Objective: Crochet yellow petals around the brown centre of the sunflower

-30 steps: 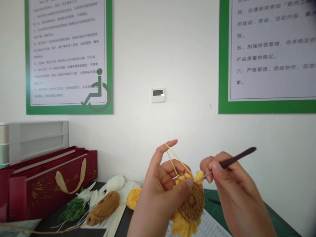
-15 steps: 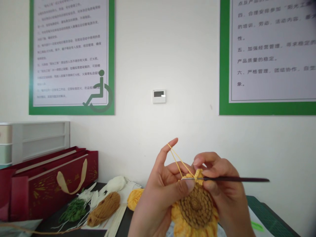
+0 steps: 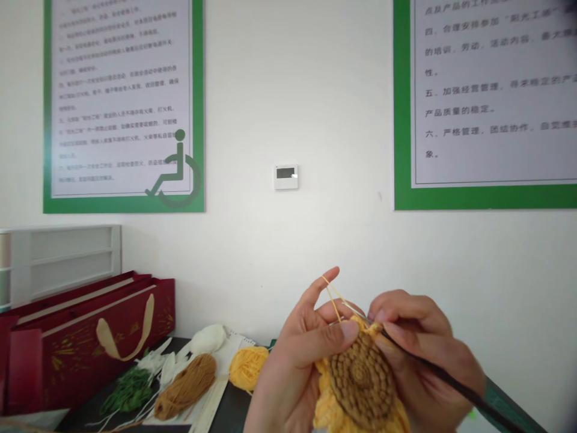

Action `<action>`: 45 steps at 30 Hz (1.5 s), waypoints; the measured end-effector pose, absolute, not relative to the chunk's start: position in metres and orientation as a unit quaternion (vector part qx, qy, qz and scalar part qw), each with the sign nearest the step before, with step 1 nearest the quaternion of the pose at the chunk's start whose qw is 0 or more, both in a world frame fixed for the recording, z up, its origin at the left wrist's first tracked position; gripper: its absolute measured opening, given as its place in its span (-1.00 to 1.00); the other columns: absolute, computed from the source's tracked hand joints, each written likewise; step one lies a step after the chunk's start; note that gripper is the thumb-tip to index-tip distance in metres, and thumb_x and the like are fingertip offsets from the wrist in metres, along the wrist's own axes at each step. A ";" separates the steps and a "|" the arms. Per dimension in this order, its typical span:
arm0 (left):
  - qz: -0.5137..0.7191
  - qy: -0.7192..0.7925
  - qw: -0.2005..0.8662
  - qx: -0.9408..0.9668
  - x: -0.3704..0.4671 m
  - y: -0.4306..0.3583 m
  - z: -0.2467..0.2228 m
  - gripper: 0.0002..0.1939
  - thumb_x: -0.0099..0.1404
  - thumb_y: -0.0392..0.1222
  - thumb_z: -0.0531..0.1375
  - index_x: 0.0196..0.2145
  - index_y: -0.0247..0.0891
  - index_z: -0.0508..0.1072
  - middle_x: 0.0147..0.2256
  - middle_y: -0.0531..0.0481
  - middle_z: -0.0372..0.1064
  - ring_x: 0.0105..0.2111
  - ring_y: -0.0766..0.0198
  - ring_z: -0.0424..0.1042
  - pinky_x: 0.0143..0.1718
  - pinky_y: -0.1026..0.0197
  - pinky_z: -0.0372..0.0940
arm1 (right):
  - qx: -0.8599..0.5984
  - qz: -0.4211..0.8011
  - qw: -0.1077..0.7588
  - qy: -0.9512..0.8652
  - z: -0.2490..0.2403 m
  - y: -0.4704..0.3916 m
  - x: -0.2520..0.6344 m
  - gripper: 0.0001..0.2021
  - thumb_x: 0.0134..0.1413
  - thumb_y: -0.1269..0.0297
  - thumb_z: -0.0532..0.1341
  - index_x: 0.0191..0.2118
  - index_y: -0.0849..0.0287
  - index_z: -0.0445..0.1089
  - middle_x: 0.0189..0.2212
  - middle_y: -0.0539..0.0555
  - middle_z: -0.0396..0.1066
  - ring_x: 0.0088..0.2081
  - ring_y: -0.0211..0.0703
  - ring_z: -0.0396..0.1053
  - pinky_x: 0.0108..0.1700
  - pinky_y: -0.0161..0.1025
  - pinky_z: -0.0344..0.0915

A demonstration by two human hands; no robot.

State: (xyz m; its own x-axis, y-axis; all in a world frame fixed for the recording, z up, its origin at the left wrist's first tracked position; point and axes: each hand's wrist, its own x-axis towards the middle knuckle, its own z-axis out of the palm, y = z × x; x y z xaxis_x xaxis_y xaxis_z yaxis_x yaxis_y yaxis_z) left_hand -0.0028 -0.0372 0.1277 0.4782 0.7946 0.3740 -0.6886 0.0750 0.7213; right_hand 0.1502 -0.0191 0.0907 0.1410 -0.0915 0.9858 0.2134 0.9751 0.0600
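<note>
My left hand (image 3: 300, 355) pinches the upper edge of a crocheted sunflower (image 3: 363, 376), which has a brown round centre and yellow petals. A strand of yellow yarn (image 3: 332, 296) runs from its raised index finger down to the work. In my right hand (image 3: 428, 349) is a crochet hook (image 3: 451, 380) with a dark handle. The handle slopes down to the right, and the silvery tip lies at the yellow stitches near the strand. Fingers of the right hand also touch the flower's top edge. The lower edge of the flower runs out of view.
On the dark table at left lie a yellow yarn ball (image 3: 249, 367), a brown skein (image 3: 186, 386), green yarn (image 3: 127, 390) and white yarn (image 3: 208, 340). A red gift bag (image 3: 90, 349) stands behind them, before a pale drawer unit (image 3: 76, 255). A green mat (image 3: 518, 403) lies at right.
The hook has swung from nearly level to a steep slant, its handle end now lower and nearer. Both hands have shifted slightly right, and the view has turned a little.
</note>
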 end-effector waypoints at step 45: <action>0.590 0.141 0.547 0.577 -0.010 -0.044 0.132 -0.06 0.25 -0.41 0.38 0.43 0.02 0.04 -0.31 0.06 0.45 -0.36 0.30 0.37 -0.31 0.24 0.22 | -0.141 0.461 0.651 -0.586 0.106 -0.026 0.138 -0.72 0.31 0.05 0.25 -0.37 0.10 0.32 -0.37 -0.02 0.26 -0.28 -0.17 0.25 -0.22 -0.24 0.26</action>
State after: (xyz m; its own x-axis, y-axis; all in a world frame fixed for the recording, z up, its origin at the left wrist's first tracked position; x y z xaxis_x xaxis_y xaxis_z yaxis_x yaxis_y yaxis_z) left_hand -0.0099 -0.0437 0.1316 0.2632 0.8079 0.5273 -0.4831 -0.3628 0.7969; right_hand 0.1378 -0.0261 0.1062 -0.1129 0.7654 0.6336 -0.4351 0.5352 -0.7240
